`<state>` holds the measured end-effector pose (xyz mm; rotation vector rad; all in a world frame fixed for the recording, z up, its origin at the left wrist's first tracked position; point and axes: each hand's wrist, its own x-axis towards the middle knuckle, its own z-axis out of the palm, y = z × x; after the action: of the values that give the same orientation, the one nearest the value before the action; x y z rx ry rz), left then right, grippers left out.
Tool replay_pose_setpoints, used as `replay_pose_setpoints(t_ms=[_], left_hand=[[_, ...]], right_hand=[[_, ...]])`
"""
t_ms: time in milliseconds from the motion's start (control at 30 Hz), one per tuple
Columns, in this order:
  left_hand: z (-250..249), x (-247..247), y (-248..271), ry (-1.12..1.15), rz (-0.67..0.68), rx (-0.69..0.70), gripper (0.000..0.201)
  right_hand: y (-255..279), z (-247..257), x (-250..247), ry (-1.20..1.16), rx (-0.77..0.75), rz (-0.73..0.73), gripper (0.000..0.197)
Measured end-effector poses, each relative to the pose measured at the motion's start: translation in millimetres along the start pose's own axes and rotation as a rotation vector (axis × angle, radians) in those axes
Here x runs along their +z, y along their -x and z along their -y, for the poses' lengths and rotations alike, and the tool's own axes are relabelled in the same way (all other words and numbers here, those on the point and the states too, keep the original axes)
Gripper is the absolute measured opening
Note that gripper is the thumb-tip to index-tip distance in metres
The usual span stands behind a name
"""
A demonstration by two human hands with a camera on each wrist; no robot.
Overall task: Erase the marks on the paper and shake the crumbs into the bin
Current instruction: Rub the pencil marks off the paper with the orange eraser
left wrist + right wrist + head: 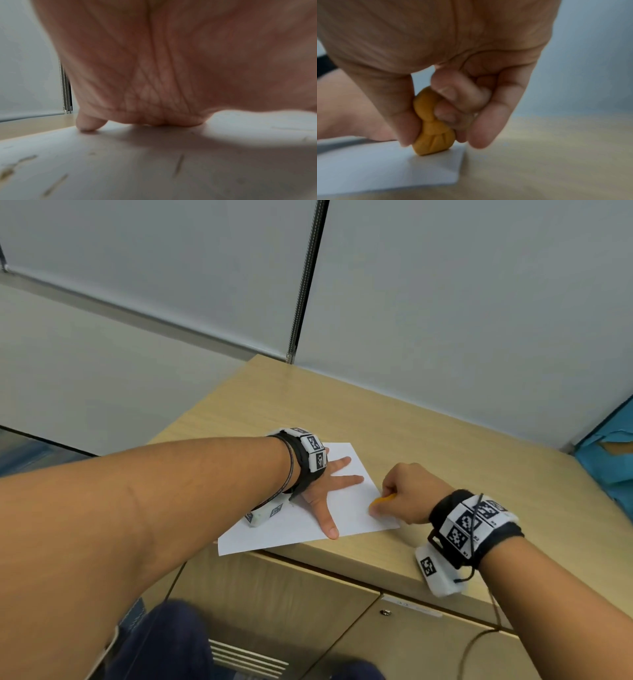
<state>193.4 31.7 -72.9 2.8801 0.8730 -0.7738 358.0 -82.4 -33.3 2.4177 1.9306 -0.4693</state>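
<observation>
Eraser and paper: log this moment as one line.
stage: erasing | left hand: flat on paper | right hand: pinches orange eraser, tip on paper near its corner | bin: not in view

A white sheet of paper (pixel 346 508) is lying flat on the desk (pixel 445 446), one corner overhanging the front edge, dark crumbs (pixel 179 164) lying scattered on it; an orange eraser (pixel 431 125) is standing upright, touching the sheet near its right corner

Head: I look down from above at both hands over the tabletop (pixel 445 446).
Left wrist: under the palm, skimming the paper (pixel 154 169).
Right wrist: close behind the grip.
Shared: the paper.
</observation>
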Motion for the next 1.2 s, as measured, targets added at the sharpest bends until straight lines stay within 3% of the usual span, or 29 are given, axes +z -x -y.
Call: replay_pose_setpoints(t_ms=[67, 233, 433, 567, 700, 900, 1067, 1133, 1200], left_hand=[[-1.8, -2.7, 0.5, -0.018, 0.011, -0.005, 0.129], [3.6, -5.3, 4.2, -0.032, 0.037, 0.051, 0.129], [19.2, -15.4, 13.3, -0.094, 0.088, 0.203, 0.14], [25.6, -21.3, 11.3, -0.054, 0.1, 0.214, 0.141], [11.2, -18.7, -1.8, 0.026, 0.103, 0.16, 0.12], [6.7, -13.5, -10.8, -0.034, 0.095, 0.136, 0.122], [1.9, -19.2, -3.4, -0.047, 0.095, 0.101, 0.122], [1.8, -20.3, -4.1, -0.049, 0.097, 0.081, 0.123], [3.5, -19.2, -8.1, -0.065, 0.104, 0.064, 0.128]], right_hand=[[-3.7, -7.4, -8.4, 0.001, 0.003, 0.001, 0.028], [-14.6, -21.8, -23.1, -0.273, -0.056, -0.076, 0.017], [-22.0, -24.7, -1.0, -0.334, -0.125, 0.087, 0.02], [-24.1, -20.0, 4.0, -0.307, -0.216, 0.121, 0.022], [-29.8, -15.7, 5.1, -0.242, -0.261, 0.085, 0.023], [-29.9, -6.9, 8.0, -0.087, -0.285, -0.038, 0.023], [-23.7, -4.1, 4.9, -0.172, -0.346, 0.188, 0.021], [-30.7, -3.4, 4.5, -0.155, -0.312, 0.125, 0.02], [-37.4, -1.8, 6.3, -0.087, -0.259, -0.031, 0.021]])
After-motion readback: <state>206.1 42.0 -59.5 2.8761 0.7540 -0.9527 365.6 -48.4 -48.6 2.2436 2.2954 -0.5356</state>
